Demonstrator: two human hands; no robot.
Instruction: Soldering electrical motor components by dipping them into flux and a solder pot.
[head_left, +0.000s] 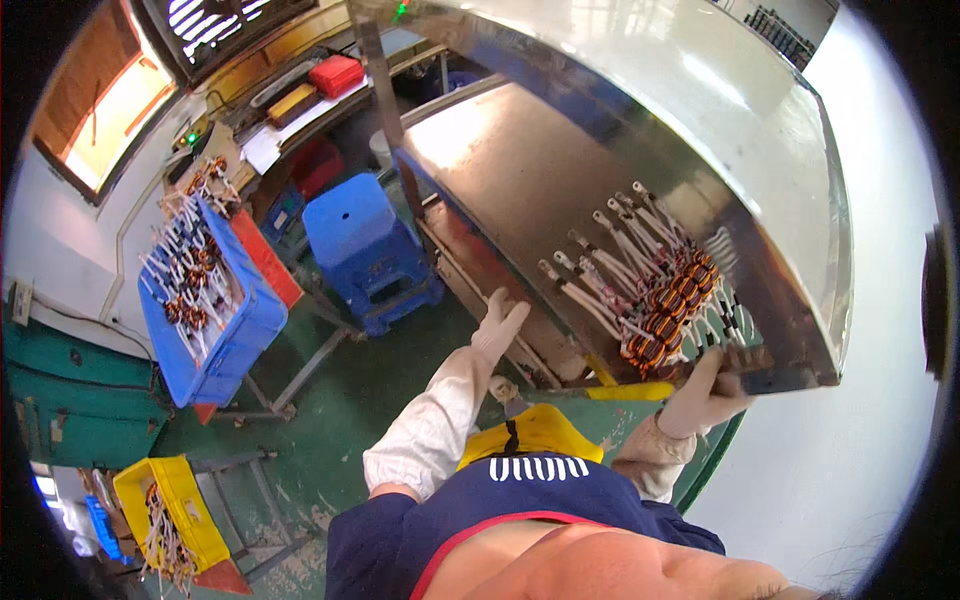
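A cluster of ring-shaped wire coils [670,310], wound in orange and black, lies at the right end of a metal shelf [500,150]. White-sleeved leads [600,265] with metal lug ends stick out from them toward the far side. My right hand [692,405], in a pale glove, is at the shelf's near right corner, right beside the coils. Its fingers are partly blurred, so their grip is unclear. My left hand [500,325], gloved too, hovers by the shelf's left edge with thumb and fingers apart, holding nothing.
A blue stool [355,235] stands left of the shelf. Farther left, a blue crate [245,335] holds more coils, and a yellow crate [195,500] holds white leads. A shiny metal top [720,90] overhangs the shelf. A red box [337,75] sits on the back bench.
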